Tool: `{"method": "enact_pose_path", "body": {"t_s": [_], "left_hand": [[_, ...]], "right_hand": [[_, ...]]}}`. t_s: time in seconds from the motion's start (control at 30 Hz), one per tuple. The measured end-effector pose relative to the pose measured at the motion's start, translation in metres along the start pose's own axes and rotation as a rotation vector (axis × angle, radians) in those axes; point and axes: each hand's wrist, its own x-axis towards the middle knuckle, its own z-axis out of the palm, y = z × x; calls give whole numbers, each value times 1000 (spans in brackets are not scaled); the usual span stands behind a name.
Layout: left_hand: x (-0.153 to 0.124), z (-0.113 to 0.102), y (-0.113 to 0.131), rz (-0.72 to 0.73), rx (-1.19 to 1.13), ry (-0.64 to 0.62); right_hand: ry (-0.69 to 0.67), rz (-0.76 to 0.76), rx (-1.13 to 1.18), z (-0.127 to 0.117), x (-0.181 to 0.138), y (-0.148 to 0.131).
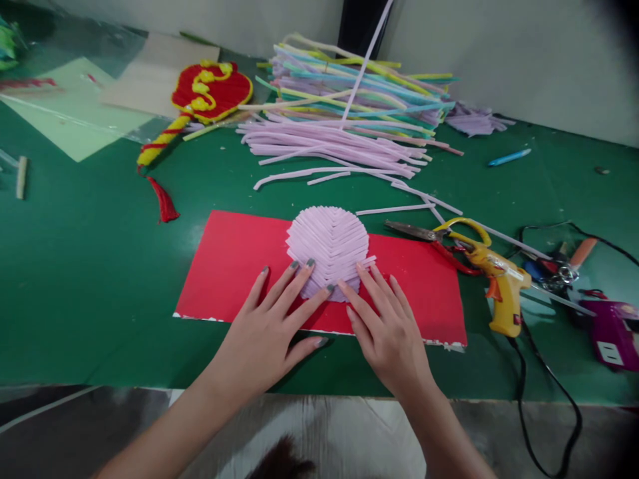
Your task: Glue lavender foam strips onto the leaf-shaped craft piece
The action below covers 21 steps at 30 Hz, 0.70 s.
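Note:
A rounded lilac piece (329,233) made of pipe cleaners laid in a V pattern rests on a red board (227,259) with frayed white along its front edge. My left hand (272,319) lies spread over the board, its fingertips on the lower left of the lilac piece. From the other side, my right hand (387,319) touches the lower right edge with its fingers stretched out. A short pipe cleaner end (369,261) sticks out beside my right fingertips. Neither hand grips anything; part of the lower rim is hidden under the fingers.
Scissors (414,231) lie over the board's right end, touching or close to a yellow glue gun (506,286) with a black cord. Behind are lilac pipe cleaners (329,146) and a multicoloured pile (359,86). A red and yellow fan (214,93) lies back left; a blue pen (509,157) back right.

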Motion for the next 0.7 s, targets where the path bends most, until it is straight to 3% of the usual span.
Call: {"method": "enact_pose_path", "body": {"t_s": [0.7], "left_hand": [[0, -1, 3, -18, -35, -14]], "right_hand": [[20, 1, 15, -1, 1, -1]]}}
